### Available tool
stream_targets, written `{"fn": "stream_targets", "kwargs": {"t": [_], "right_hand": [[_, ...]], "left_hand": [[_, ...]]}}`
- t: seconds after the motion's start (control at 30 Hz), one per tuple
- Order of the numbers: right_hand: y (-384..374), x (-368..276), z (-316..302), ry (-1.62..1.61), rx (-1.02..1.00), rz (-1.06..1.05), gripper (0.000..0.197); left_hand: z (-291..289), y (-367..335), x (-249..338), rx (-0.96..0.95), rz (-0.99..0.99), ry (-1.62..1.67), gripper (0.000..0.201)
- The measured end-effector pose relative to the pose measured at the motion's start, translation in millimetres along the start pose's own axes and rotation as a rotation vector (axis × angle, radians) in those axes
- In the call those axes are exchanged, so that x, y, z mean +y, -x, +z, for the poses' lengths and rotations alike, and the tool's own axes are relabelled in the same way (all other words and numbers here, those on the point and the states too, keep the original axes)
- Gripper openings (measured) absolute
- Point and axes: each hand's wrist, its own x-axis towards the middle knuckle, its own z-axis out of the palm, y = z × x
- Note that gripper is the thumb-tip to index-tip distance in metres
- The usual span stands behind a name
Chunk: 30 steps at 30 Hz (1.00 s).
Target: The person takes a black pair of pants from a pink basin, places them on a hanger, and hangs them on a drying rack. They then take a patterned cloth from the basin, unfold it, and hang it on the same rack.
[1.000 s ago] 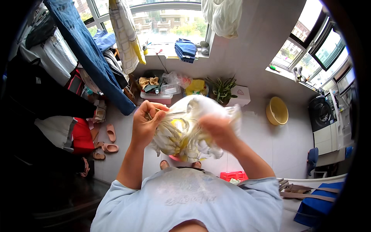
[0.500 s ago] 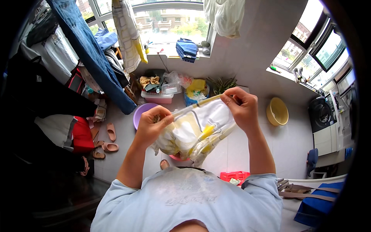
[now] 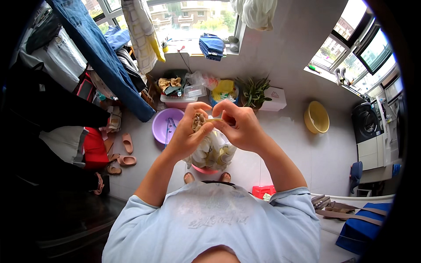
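A white cloth [image 3: 214, 151] with yellow and grey patterning hangs in folds between my hands, in front of my body. My left hand [image 3: 186, 133] is closed around a gathered bunch of its upper edge. Beside it, my right hand [image 3: 240, 125] pinches a short stretch of the same edge between thumb and fingers. The two hands are nearly touching. Under the cloth, part of a pink basin [image 3: 204, 170] shows on the floor near my feet; the cloth hides most of it.
A purple basin [image 3: 155, 133] holding blue hangers stands ahead on the left, a yellow basin [image 3: 324, 117] on the right. Potted plant [image 3: 254, 93] and white box [image 3: 276, 100] line the wall. Jeans [image 3: 98, 57] hang at left, above pink slippers [image 3: 127, 161]. A red basket [image 3: 262, 191] lies near my right side.
My hands have come together from a wide spread. The edge stretched between them is now bunched into my left hand, and the cloth hangs narrower and lower.
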Motion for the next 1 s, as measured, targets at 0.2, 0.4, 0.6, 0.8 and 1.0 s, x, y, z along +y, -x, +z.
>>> {"fn": "stream_targets", "kwargs": {"t": [0.2, 0.4, 0.6, 0.8, 1.0], "right_hand": [[7, 24, -2, -0.099, -0.106, -0.024, 0.018], [19, 96, -22, 0.153, -0.479, 0.250, 0.048], [55, 145, -47, 0.071, -0.312, 0.424, 0.045], [64, 141, -75, -0.078, -0.070, 0.342, 0.024], [59, 102, -59, -0.101, 0.092, 0.175, 0.021]], "left_hand": [[-9, 1, -4, -0.067, 0.049, -0.098, 0.010], [-32, 5, 4, -0.023, 0.129, 0.167, 0.003], [-46, 8, 3, 0.075, 0.093, 0.137, 0.005], [-44, 8, -4, 0.188, 0.029, 0.010, 0.008], [-33, 5, -8, 0.229, -0.069, 0.287, 0.009]]}}
